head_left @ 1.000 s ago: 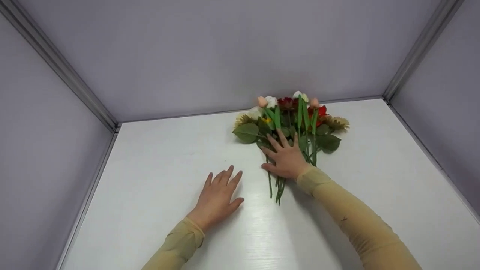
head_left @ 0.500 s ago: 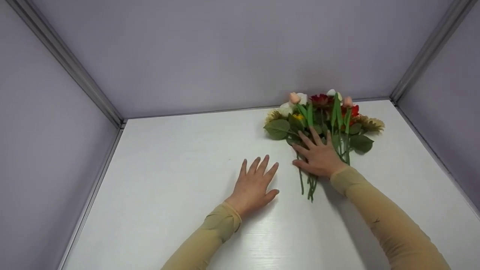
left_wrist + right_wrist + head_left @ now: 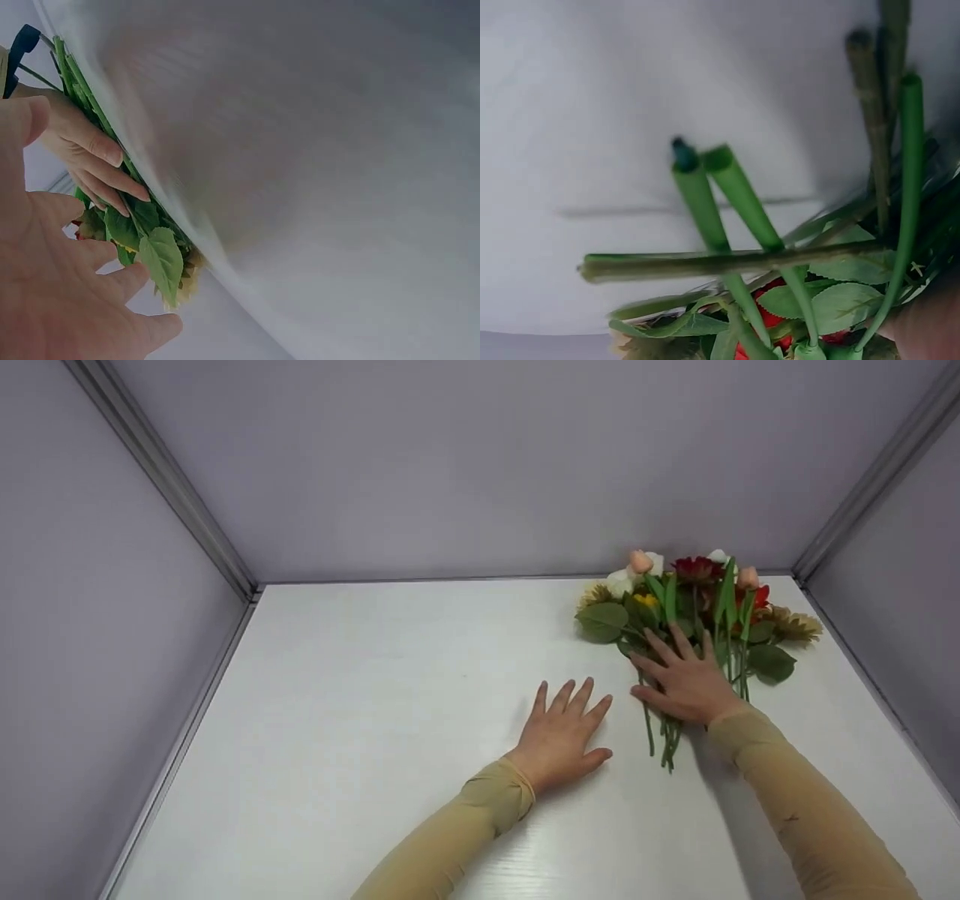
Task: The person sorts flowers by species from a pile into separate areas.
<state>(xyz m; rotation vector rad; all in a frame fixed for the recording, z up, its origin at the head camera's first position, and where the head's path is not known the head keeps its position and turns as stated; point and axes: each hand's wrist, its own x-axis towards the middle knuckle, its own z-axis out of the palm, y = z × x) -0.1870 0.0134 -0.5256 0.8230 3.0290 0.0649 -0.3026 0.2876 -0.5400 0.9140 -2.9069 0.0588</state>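
A bunch of flowers (image 3: 697, 570) lies at the back right of the white table (image 3: 390, 675), blooms toward the rear wall and stems toward the person. It mixes peach tulips (image 3: 640, 561), white, dark red, bright red and cream blooms with green leaves (image 3: 602, 622). My right hand (image 3: 682, 682) rests across the stems, fingers straight and spread. Left of the stems my left hand (image 3: 561, 739) stays apart, palm down with fingers spread, holding nothing. In the right wrist view, green stem ends (image 3: 697, 202) show up close, and only an edge of the hand appears.
Grey panels form the rear wall (image 3: 465, 465) and both sides, with metal corner posts (image 3: 161, 472) at left and right. The blooms lie close to the rear panel.
The bunch of flowers has slid right across the table under my right hand. My left hand has moved right too, its fingers still spread. The head view has shifted slightly.
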